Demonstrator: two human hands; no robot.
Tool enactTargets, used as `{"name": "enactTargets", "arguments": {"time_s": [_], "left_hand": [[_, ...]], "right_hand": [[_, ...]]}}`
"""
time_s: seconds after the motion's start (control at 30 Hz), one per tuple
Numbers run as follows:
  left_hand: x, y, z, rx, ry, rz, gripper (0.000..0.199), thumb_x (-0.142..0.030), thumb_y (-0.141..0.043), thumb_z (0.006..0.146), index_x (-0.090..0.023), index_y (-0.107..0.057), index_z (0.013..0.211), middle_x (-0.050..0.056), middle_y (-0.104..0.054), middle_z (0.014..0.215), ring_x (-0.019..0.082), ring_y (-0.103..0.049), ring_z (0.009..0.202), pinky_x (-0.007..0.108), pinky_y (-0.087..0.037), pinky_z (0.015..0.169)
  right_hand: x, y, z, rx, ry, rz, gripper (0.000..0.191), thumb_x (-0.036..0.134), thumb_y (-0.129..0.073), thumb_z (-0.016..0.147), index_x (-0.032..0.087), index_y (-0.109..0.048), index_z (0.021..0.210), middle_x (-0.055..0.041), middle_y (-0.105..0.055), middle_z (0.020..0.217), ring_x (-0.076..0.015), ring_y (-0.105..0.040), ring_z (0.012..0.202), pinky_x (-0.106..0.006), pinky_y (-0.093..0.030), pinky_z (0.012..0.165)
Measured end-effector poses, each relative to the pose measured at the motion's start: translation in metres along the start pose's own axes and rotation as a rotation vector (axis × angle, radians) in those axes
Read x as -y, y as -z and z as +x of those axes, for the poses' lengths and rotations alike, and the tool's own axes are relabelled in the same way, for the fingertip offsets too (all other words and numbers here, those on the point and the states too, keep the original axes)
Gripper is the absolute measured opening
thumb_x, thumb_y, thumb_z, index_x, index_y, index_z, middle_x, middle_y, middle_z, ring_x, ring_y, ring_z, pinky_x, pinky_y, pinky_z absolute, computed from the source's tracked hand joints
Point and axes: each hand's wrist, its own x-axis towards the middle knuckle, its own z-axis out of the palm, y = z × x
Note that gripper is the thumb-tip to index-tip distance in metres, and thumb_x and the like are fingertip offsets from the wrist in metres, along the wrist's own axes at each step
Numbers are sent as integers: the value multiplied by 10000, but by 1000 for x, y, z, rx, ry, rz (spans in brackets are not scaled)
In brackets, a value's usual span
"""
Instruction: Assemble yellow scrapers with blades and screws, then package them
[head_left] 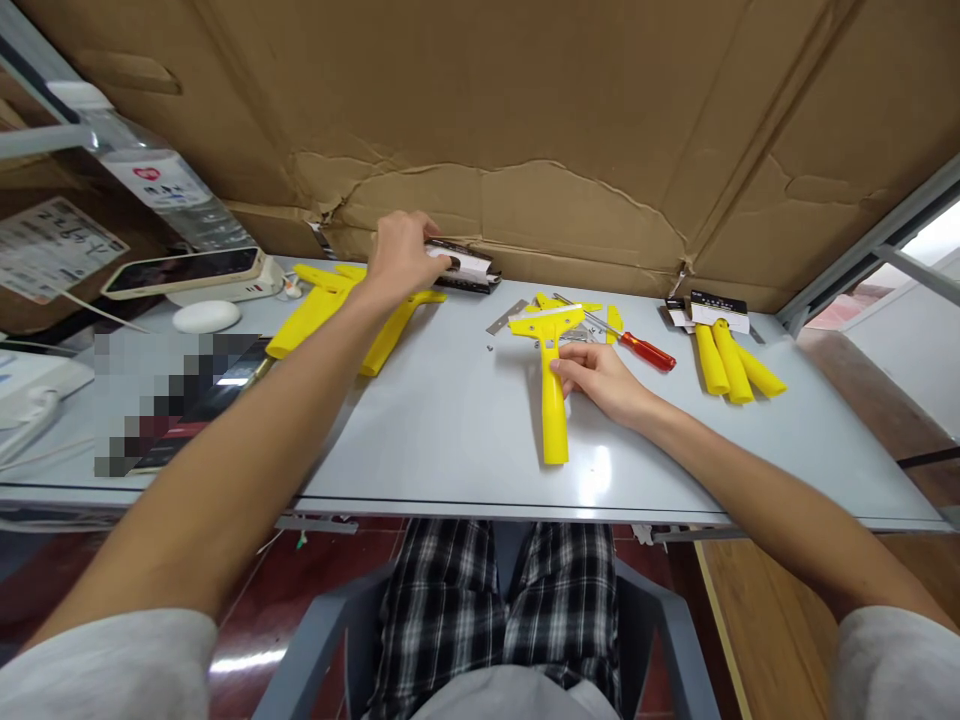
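The right hand (600,378) has the scraper (554,400) in a light pinch, thumb and fingers nearly closed on the upper handle from the right side. The scraper's long axis runs away from the person: the handle's open end is nearest the table's front edge, and the wide head lies crosswise at the far end. The left hand (401,250) is at the black-and-white box (471,268) by the cardboard (525,225), thumb against its left part and fingers partly curled; whether they are closed on it I cannot tell. The box lies beyond the scraper's head and to its left, its long axis roughly left to right, across the line of the handle. The left hand is plainly nearer the box, the right well apart from it. Just beyond the head are a loose blade (507,317) and small yellow parts, with the red screwdriver (649,352) to the right. Further right lie three yellow handles (735,370) with cards; more yellow scrapers (315,310) lie under the left forearm.
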Motion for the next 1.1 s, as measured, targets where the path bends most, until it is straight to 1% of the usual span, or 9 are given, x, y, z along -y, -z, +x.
{"name": "enactTargets", "arguments": {"time_s": [0.17, 0.27, 0.33, 0.43, 0.57, 0.7, 0.8, 0.97, 1.1], "left_hand": [[-17, 25, -1, -96, 70, -170, 455, -252, -830, 875, -84, -770, 1295, 148, -775, 1303, 265, -662, 1177, 473, -498, 1169], [-32, 33, -11, -84, 242, -580, 336, -136, -788, 863, -122, -731, 1194, 114, -774, 1217, 238, -694, 1092, 498, -580, 1086], [-41, 30, -24, -21, 387, -950, 212, -86, -747, 873, -145, -683, 1066, 120, -749, 1183, 223, -718, 1007, 476, -642, 989], [-56, 16, -52, 124, 577, -1325, 163, -68, -710, 884, -202, -645, 949, 97, -718, 1176, 217, -722, 1095, 416, -664, 987], [-83, -3, -93, 397, 684, -1501, 169, -59, -693, 872, -216, -672, 932, 107, -759, 1098, 226, -742, 1080, 388, -683, 971], [-111, -9, -126, 616, 646, -1609, 138, -90, -673, 915, -191, -744, 976, 108, -793, 1081, 212, -767, 1019, 367, -695, 962], [-119, -13, -141, 728, 571, -1596, 194, -119, -694, 902, -204, -755, 1065, 104, -818, 1091, 225, -788, 987, 384, -703, 925], [-104, -15, -137, 847, 325, -1368, 420, -168, -815, 794, -203, -704, 1197, 132, -836, 1056, 287, -820, 866, 428, -703, 741], [-87, -6, -121, 792, 220, -1345, 563, -137, -870, 723, -241, -695, 1248, 118, -827, 1079, 327, -826, 926, 440, -697, 711]], "right_hand": [[0, 0, 0, 0, -2, 7, 265, 432, -856, 829, 186, -773, 885, -19, -727, 802, -129, -637, 654, -306, -561, 694], [-2, 0, 1, -9, -9, 47, 266, 416, -880, 807, 188, -776, 895, -24, -726, 829, -128, -634, 666, -310, -569, 698], [-3, 0, 2, -13, -4, 86, 272, 432, -872, 817, 191, -775, 899, -36, -725, 858, -138, -638, 695, -318, -577, 694], [1, 0, 2, -49, 5, 143, 313, 477, -868, 809, 199, -763, 907, -63, -724, 923, -170, -649, 779, -329, -580, 675], [12, 2, 2, -143, 77, 192, 360, 491, -893, 760, 200, -740, 907, -70, -725, 1018, -204, -664, 942, -327, -592, 738], [18, 9, 3, -248, 214, 194, 310, 475, -871, 798, 215, -728, 889, -47, -736, 1084, -207, -676, 1048, -336, -597, 886], [16, 14, 4, -220, 222, 189, 297, 477, -855, 829, 219, -758, 942, -55, -759, 1165, -218, -694, 1093, -352, -597, 938], [10, 15, 6, -206, 108, 168, 336, 499, -855, 833, 191, -783, 948, -75, -771, 1107, -215, -694, 1015, -349, -601, 873], [7, 16, 8, -208, 81, 183, 326, 483, -873, 824, 187, -779, 923, -87, -770, 1091, -226, -693, 1006, -358, -603, 845]]}}
